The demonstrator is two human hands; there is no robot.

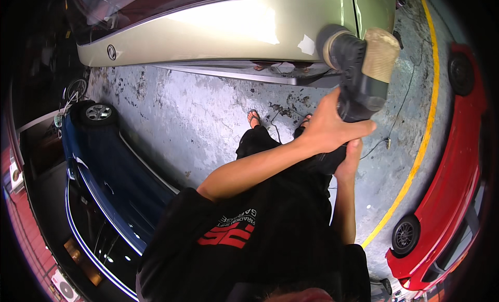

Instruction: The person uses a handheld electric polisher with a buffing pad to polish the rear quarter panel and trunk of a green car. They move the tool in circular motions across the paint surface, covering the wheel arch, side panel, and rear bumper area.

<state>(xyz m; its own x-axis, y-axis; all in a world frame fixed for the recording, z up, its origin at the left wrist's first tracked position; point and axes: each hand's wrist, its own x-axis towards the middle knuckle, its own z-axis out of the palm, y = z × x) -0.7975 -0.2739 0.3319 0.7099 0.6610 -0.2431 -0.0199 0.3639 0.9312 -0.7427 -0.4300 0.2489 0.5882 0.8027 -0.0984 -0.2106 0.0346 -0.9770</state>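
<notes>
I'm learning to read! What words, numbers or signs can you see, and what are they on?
Black shirt: red and pale printing, which I can't copy out.
Pale gold car: round badge, a symbol with no readable letters.
Power tool: no writing I can make out.

Red car's just right of the yellow floor line, blue car and bike way left of it.

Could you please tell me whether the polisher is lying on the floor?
No, the left hand and right hand hold the polisher up at the pale car.
</notes>
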